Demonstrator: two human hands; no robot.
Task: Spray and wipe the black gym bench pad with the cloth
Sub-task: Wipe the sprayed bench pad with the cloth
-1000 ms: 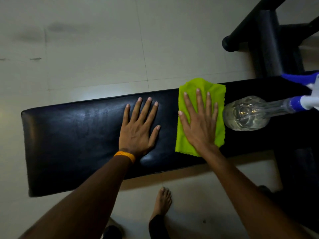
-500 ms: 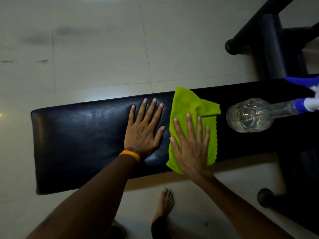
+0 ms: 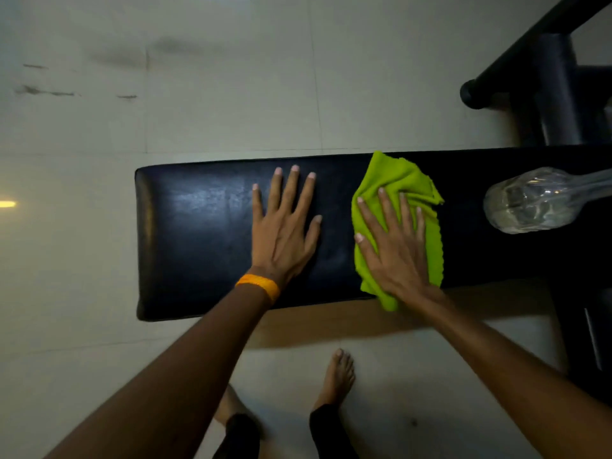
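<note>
The black bench pad (image 3: 198,240) runs left to right across the middle of the head view, glossy and padded. My left hand (image 3: 284,226) lies flat on it with fingers spread, an orange band at the wrist. To its right a bright green cloth (image 3: 402,180) is bunched on the pad, and my right hand (image 3: 394,240) presses flat on top of it; a corner of the cloth hangs over the near edge. A clear spray bottle (image 3: 533,203) lies on its side on the pad at the far right, its head cut off by the frame.
Pale floor tiles (image 3: 231,94) surround the bench. Black gym equipment with a tube frame (image 3: 530,61) stands beyond the pad's far right, and dark bench structure (image 3: 586,342) fills the near right. My bare feet (image 3: 337,376) stand just in front of the pad.
My right hand has slid the cloth toward the near edge and bunched it up from its flat shape. The view has shifted, so the bottle's blue head is now out of frame. My left hand stays put.
</note>
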